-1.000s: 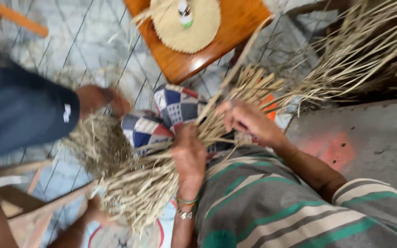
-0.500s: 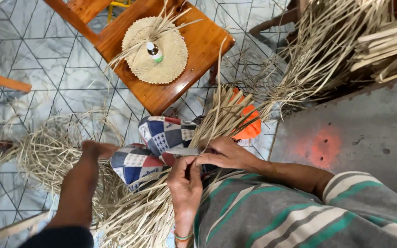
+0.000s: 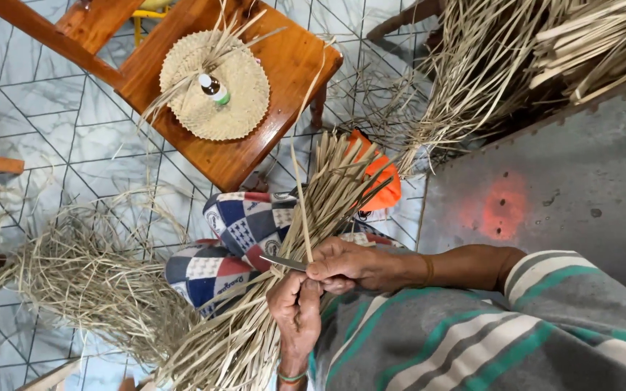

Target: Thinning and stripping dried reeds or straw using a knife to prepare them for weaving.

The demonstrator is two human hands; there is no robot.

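Observation:
My right hand reaches in from the right and grips a small knife, its blade pointing left. Just below it, my left hand, with a green bracelet at the wrist, pinches a thin dried palm strip that rises past the blade. Both hands rest over a thick bundle of dried palm strips lying across my lap, on patterned checked shorts. The two hands touch each other at the fingertips.
A wooden chair ahead carries a round woven mat with a small bottle on it. Loose fibre waste lies on the tiled floor at left. More palm strips are piled at upper right beside a grey slab. An orange object sits behind the bundle.
Another person's arm that reached into the fibre pile at left has gone from view. My hands have stayed together on the bundle, and a single strip now stands up between them.

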